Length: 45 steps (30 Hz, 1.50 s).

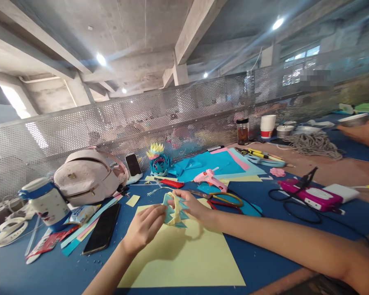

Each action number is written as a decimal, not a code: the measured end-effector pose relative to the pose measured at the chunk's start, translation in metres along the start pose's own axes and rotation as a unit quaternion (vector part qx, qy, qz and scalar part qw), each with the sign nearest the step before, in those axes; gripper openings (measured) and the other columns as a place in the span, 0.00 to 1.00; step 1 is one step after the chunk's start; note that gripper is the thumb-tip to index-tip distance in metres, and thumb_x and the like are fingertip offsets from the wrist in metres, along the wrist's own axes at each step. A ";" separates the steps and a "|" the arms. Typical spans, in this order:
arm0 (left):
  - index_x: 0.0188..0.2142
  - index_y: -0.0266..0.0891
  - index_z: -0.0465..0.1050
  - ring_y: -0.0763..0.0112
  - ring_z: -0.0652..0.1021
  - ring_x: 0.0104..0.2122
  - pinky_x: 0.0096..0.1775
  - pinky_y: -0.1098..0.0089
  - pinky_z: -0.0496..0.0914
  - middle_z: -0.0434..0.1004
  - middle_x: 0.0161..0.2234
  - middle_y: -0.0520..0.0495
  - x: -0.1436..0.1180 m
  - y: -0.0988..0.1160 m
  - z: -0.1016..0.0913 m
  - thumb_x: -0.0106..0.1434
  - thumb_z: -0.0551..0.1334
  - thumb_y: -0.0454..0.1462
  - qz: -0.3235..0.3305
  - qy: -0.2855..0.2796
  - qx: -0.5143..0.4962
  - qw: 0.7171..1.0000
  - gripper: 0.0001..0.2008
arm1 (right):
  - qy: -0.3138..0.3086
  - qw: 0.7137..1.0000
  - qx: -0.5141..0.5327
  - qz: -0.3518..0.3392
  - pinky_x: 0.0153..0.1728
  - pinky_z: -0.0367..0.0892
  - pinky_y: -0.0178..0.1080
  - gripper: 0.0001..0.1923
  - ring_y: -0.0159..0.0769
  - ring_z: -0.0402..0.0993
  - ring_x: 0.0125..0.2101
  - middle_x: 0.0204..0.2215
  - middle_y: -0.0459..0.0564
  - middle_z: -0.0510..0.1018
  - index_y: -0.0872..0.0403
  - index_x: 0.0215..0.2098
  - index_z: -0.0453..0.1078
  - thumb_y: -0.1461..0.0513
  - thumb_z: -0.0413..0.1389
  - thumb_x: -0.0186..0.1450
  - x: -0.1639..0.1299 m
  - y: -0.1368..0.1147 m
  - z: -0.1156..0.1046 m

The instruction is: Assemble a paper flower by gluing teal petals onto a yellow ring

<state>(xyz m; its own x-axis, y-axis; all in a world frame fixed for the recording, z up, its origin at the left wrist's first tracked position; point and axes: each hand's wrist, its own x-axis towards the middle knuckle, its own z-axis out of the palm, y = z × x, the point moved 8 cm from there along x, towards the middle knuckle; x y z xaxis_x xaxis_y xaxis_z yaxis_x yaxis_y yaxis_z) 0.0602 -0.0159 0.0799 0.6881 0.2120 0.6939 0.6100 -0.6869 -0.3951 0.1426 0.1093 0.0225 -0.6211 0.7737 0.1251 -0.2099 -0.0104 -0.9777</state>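
A small folded paper piece (174, 211), teal and pale yellow, is held between both my hands just above a large yellow paper sheet (187, 258). My left hand (144, 227) grips its left side with curled fingers. My right hand (192, 207) pinches its right side and top. A pink glue gun (209, 178) and scissors (224, 199) with yellow and red handles lie just beyond my right hand. A finished teal and yellow paper flower (158, 160) stands farther back.
A black phone (102, 233), paper strips, a white and blue jar (47, 203) and a pale backpack (86, 176) sit left. Blue, pink and yellow sheets (221, 164), a pink device (310, 196) with black cables, rope (315, 145) and cups lie right. Another person's hand (361, 133) rests far right. Perforated metal fence behind.
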 end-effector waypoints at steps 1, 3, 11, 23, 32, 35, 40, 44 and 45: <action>0.39 0.31 0.71 0.60 0.78 0.41 0.38 0.64 0.76 0.79 0.40 0.34 0.000 0.000 0.000 0.69 0.52 0.29 0.000 0.001 0.004 1.000 0.09 | -0.001 1.000 0.001 -0.005 0.24 0.55 0.30 0.19 0.26 0.57 0.24 0.24 0.40 0.63 0.55 0.26 0.61 0.55 0.66 0.50 0.000 -0.001 0.000; 0.39 0.31 0.71 0.60 0.79 0.41 0.38 0.64 0.76 0.79 0.40 0.34 0.000 0.000 -0.001 0.69 0.53 0.29 -0.002 0.002 0.010 1.000 0.08 | -0.007 1.000 -0.005 -0.015 0.25 0.56 0.30 0.18 0.27 0.58 0.25 0.25 0.41 0.64 0.55 0.27 0.63 0.54 0.66 0.51 -0.001 -0.005 0.001; 0.39 0.31 0.71 0.59 0.79 0.41 0.39 0.64 0.76 0.79 0.40 0.34 -0.001 -0.002 0.001 0.69 0.52 0.29 -0.008 -0.006 0.016 1.000 0.09 | 0.005 0.996 -0.043 -0.073 0.28 0.60 0.32 0.17 0.32 0.62 0.30 0.30 0.45 0.69 0.55 0.31 0.67 0.53 0.65 0.53 -0.005 -0.023 0.002; 0.38 0.32 0.72 0.61 0.79 0.41 0.39 0.65 0.76 0.80 0.40 0.36 0.001 0.000 0.003 0.70 0.52 0.30 -0.015 -0.008 0.009 1.000 0.09 | 0.041 0.991 -0.064 -0.106 0.31 0.59 0.35 0.17 0.31 0.62 0.28 0.25 0.44 0.68 0.56 0.27 0.67 0.53 0.64 0.53 -0.002 -0.028 -0.005; 0.44 0.32 0.72 0.64 0.79 0.39 0.41 0.64 0.73 0.80 0.39 0.38 0.004 0.001 0.004 0.70 0.51 0.30 -0.013 -0.019 -0.001 1.000 0.12 | 0.001 0.993 -0.047 -0.108 0.29 0.58 0.33 0.20 0.31 0.60 0.28 0.25 0.43 0.65 0.55 0.27 0.64 0.51 0.66 0.51 -0.009 -0.030 0.002; 0.42 0.33 0.72 0.66 0.78 0.36 0.40 0.65 0.72 0.81 0.37 0.41 0.004 0.001 0.002 0.69 0.52 0.29 -0.010 -0.007 0.020 1.000 0.11 | 0.003 0.993 -0.049 -0.110 0.29 0.58 0.33 0.20 0.31 0.60 0.28 0.26 0.43 0.65 0.54 0.27 0.63 0.50 0.66 0.52 -0.012 -0.032 0.004; 0.40 0.35 0.73 0.68 0.77 0.32 0.35 0.66 0.67 0.82 0.36 0.43 0.005 0.001 0.001 0.68 0.54 0.30 -0.012 -0.008 0.059 0.998 0.08 | -0.018 0.993 -0.049 -0.102 0.28 0.57 0.32 0.19 0.29 0.58 0.27 0.26 0.42 0.64 0.54 0.27 0.61 0.52 0.64 0.55 -0.017 -0.038 0.012; 0.40 0.34 0.73 0.68 0.77 0.32 0.35 0.66 0.67 0.81 0.35 0.44 0.008 0.004 -0.001 0.69 0.53 0.29 0.000 -0.005 0.061 0.998 0.09 | -0.032 0.992 -0.059 -0.106 0.28 0.57 0.33 0.17 0.30 0.60 0.27 0.27 0.43 0.65 0.55 0.28 0.63 0.52 0.63 0.56 -0.018 -0.038 0.012; 0.40 0.34 0.73 0.68 0.77 0.32 0.35 0.66 0.67 0.81 0.35 0.44 0.009 0.005 -0.001 0.69 0.53 0.29 0.003 -0.004 0.061 0.998 0.09 | -0.030 0.992 -0.061 -0.108 0.28 0.58 0.33 0.17 0.30 0.60 0.28 0.26 0.43 0.66 0.55 0.28 0.64 0.52 0.63 0.56 -0.017 -0.037 0.011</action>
<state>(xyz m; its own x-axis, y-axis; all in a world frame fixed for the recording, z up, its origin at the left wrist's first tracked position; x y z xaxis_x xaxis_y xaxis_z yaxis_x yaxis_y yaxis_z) 0.0689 -0.0182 0.0847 0.6949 0.2139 0.6866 0.6485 -0.5989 -0.4698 0.1527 0.0900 0.0582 -0.6166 0.7100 0.3402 -0.2530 0.2305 -0.9396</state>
